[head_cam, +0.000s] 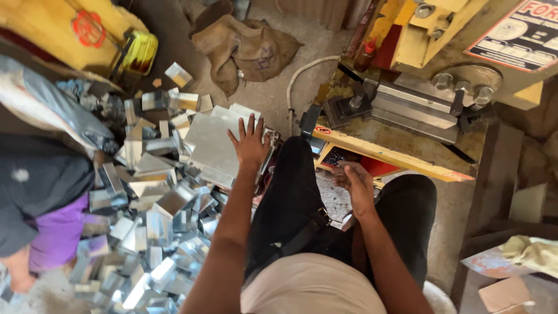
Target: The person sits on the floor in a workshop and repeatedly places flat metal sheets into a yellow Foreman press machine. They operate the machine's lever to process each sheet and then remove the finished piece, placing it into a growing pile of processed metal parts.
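Observation:
My left hand (pixel 250 142) is stretched out with fingers spread, resting on or just over a stack of flat shiny metal sheets (pixel 212 145) to my left. My right hand (pixel 354 180) hovers between my knees with fingers loosely curled; whether it holds anything is unclear. My legs in black trousers (pixel 293 192) reach toward a yellow press machine (pixel 418 110) with a steel die block (pixel 415 107) on its bed.
A large heap of bent shiny metal pieces (pixel 151 232) covers the floor at left. Another person in purple and dark cloth (pixel 46 203) sits at the far left. A burlap sack (pixel 244 49) lies on the floor ahead. A white hose (pixel 302 70) curves by the machine.

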